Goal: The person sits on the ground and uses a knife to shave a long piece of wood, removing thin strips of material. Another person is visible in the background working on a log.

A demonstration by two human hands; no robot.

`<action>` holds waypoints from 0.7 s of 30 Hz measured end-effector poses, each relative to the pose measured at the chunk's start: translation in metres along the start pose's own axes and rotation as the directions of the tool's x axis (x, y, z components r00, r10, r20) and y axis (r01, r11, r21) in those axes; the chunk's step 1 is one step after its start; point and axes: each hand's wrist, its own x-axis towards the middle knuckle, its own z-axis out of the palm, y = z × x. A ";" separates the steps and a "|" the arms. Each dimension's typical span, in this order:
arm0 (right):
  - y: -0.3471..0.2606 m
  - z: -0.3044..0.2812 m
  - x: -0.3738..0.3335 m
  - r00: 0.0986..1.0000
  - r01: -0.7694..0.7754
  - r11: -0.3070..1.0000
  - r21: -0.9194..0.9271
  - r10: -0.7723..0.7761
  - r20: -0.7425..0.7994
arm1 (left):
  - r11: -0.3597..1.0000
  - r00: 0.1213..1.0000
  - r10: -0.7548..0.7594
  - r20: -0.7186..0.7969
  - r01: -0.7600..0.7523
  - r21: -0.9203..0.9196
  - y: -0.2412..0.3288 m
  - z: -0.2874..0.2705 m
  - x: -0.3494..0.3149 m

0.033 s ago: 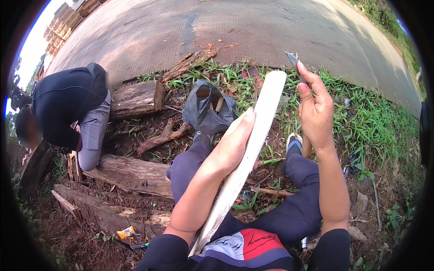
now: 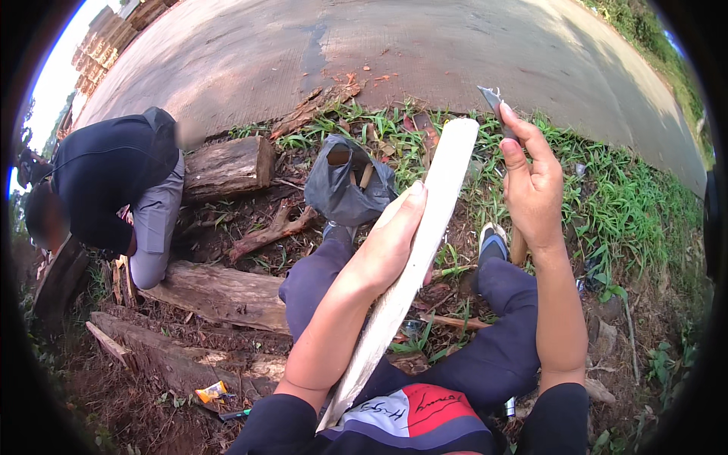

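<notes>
Pale bare wood: a long, flat piece (image 2: 446, 174) slants from beside the person's dark shirt (image 2: 436, 409) up toward the road (image 2: 394, 53), its broad face already stripped and fairly even. Left hand (image 2: 389, 246) wraps its upper half, thumb along the edge. Right hand (image 2: 531, 182) pinches a grey blade (image 2: 490, 98) between thumb and fingers, just clear of the wood. Shaping seems well along; the rougher lower stretch probably remains

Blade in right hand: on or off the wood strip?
Off. The blade sits to the right of the wood strip's upper end, with a visible gap between them.
</notes>
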 end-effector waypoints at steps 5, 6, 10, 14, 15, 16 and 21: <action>-0.021 -0.007 -0.012 0.960 0.086 0.996 0.028 -0.090 0.265 | 0.993 0.998 -0.014 0.060 0.021 -0.118 -0.001 -0.018 0.002; -0.020 -0.006 -0.013 0.958 0.105 0.994 0.015 -0.105 0.266 | 0.990 0.996 -0.011 0.087 0.023 -0.141 -0.002 -0.019 0.003; -0.016 -0.007 -0.009 0.978 0.110 0.994 -0.019 -0.105 0.181 | 0.986 0.995 -0.021 0.098 0.037 -0.163 -0.004 -0.014 0.004; -0.007 -0.004 0.000 0.997 0.048 0.990 -0.132 -0.055 -0.049 | 0.984 0.995 -0.038 0.093 0.054 -0.171 -0.008 -0.009 0.005; 0.004 -0.014 0.008 0.995 -0.085 0.990 -0.111 0.079 -0.061 | 0.986 0.994 -0.062 0.093 0.076 -0.150 -0.007 0.000 0.002; 0.006 -0.017 0.007 0.992 -0.107 0.994 -0.019 0.105 -0.067 | 0.987 0.992 -0.086 0.092 0.098 -0.130 -0.005 0.006 -0.001; -0.020 -0.014 -0.014 0.978 0.032 0.998 0.047 -0.041 0.204 | 1.000 0.998 -0.010 -0.062 0.011 0.003 -0.003 -0.006 0.004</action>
